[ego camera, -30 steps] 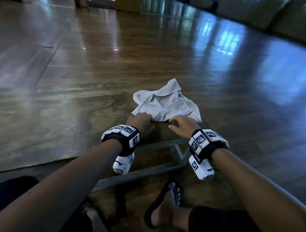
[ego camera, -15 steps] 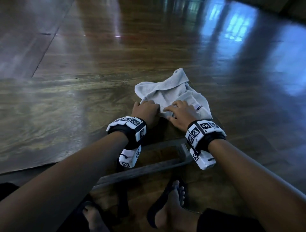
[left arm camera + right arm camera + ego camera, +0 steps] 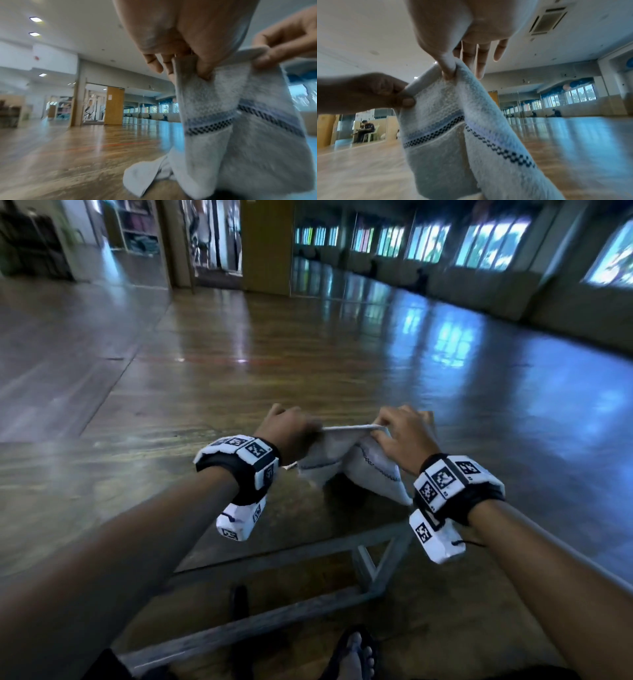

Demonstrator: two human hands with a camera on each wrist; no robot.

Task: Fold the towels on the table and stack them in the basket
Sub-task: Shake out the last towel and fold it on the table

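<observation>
1. Now the left hand [image 3: 291,429] and right hand [image 3: 404,436] each pinch the top edge of the white towel [image 3: 359,460].
2. Its lower end trails on the table [image 3: 308,529] near the front edge.

A big room has a shiny wooden floor [image 3: 308,354] that shows blue light from a row of windows [image 3: 479,244] on the right wall. A wooden door [image 3: 114,105] stands far back. White lights [image 3: 35,19] and an air vent [image 3: 546,20] sit in the ceiling. A person in dark clothes sits on a pale chair [image 3: 371,135]. A foot wears a black sandal [image 3: 352,652].
</observation>
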